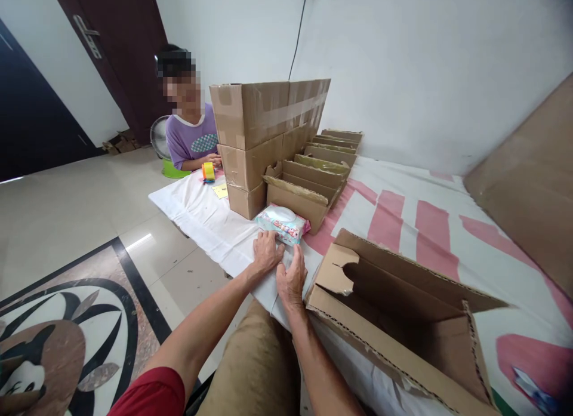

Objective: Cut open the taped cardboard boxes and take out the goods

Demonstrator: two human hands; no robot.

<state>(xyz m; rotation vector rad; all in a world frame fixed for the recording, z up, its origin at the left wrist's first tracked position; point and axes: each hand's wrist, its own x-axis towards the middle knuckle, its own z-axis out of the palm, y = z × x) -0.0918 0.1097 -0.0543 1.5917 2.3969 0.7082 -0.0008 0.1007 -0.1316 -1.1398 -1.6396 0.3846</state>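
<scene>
A pack of wet wipes (283,222) with a white lid and a colourful printed wrapper lies on the covered table, just in front of me. My left hand (267,250) rests at the pack's near left edge, fingers reaching against its side rather than around it. Beside it, my right hand (292,279) is held on edge with the thumb apart and fingertips near the pack's front right corner. Neither hand grips the pack. Close to my right forearm stands an open cardboard box (403,320).
Taped cartons (264,117) are stacked behind the pack, alongside a row of open boxes (308,177). A yellow-and-orange tape roll (208,172) and a yellow card (220,191) lie on the white and pink tablecloth (398,219). A person in a purple shirt (190,135) sits across.
</scene>
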